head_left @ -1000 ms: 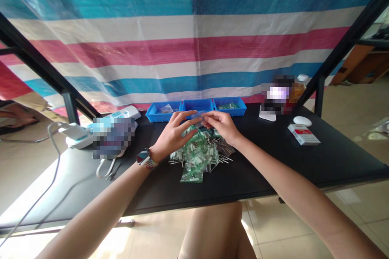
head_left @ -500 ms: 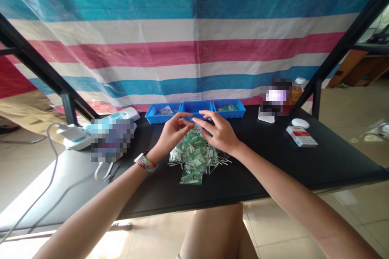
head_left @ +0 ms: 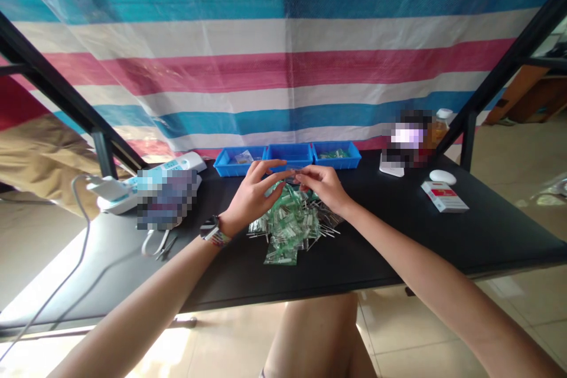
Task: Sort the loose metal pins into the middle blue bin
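Fingertips: half a second ago they were parted with the fingers fanned out; now the right hand [head_left: 325, 185] has closed thumb against finger on a small clear packet [head_left: 290, 178], and the left hand [head_left: 256, 194], fingers loosely spread, reaches its forefinger to it (whether that one grips anything, I cannot tell from here).
Clear packet: raised at the twelve o'clock edge of the pile [head_left: 292, 227], between the hands; fingers cover most of it, so its long axis is unclear.
Visitor: tan trousers [head_left: 39, 159] now fill more of the ten o'clock side than they did a second ago.
Pile: green packets and white sticks on the black table [head_left: 376, 248]; right-hand sticks point between three and four o'clock, while the nearest green packet [head_left: 280, 256] juts toward six.
Trays: three joined at twelve; the left tray [head_left: 230, 172] and right tray [head_left: 339, 163] hold packets, and fingers cut across the front of the middle tray [head_left: 290, 151].
Ten o'clock: a power strip [head_left: 191, 162], its far end pointing toward one, with a blurred-out device [head_left: 170, 198] just beside it.
Two o'clock: a white-and-red box [head_left: 445, 198], a white oval case [head_left: 443, 177] and an amber bottle [head_left: 442, 125], all well apart from the hands.
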### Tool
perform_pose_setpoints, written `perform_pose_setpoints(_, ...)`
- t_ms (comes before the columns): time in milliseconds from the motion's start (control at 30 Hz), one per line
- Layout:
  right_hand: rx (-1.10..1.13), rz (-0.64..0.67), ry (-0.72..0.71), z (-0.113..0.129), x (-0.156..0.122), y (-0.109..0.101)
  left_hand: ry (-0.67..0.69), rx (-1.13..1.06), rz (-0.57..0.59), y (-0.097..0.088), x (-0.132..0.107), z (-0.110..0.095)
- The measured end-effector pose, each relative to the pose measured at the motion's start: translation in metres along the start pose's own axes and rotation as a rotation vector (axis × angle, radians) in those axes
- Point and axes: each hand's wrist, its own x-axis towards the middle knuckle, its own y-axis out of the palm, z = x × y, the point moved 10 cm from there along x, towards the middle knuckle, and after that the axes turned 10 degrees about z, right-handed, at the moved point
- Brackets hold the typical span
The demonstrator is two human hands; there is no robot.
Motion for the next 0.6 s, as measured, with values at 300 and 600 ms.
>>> perform_pose_setpoints(300,0.347,0.117,0.174,-0.016,-0.003,0.014,0.09,0.034,0.001,-0.002,0.001,-0.007)
perform_pose_setpoints(600,0.418,0.201,0.192,-0.019,0.0,0.014,-0.26,-0.326,-0.18,-0.008,-0.007,0.042)
